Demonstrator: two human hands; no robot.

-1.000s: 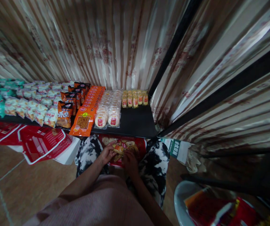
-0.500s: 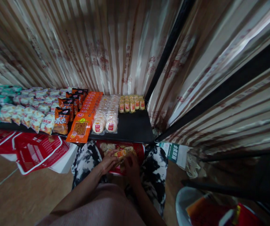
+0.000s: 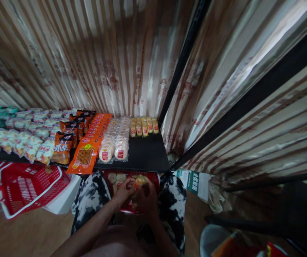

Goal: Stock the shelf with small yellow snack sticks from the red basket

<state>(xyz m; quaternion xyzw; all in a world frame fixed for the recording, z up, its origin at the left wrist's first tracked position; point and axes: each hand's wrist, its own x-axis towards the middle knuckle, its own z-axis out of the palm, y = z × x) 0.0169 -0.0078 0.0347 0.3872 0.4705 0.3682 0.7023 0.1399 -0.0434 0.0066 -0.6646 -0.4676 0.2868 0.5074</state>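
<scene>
Between my knees, a red basket holds wrapped snacks, several of them pale and round. Above it, my left hand pinches one end of a small yellow snack packet with a red-and-white label. My right hand closes round the packet's other side; its fingers are partly in shadow. Similar yellow packets stand in short rows at the right back of the black shelf. Beside them lie two rows of clear-wrapped round white crackers.
Farther left on the shelf are orange snack bags, black-and-orange bags and white bags. Red baskets stand below. A black post and striped curtain rise behind. At lower right is a pale basin.
My hands have drawn closer together around the yellow packet, which is now more tilted. The view has shifted, so the shelf appears lower and slightly left.
</scene>
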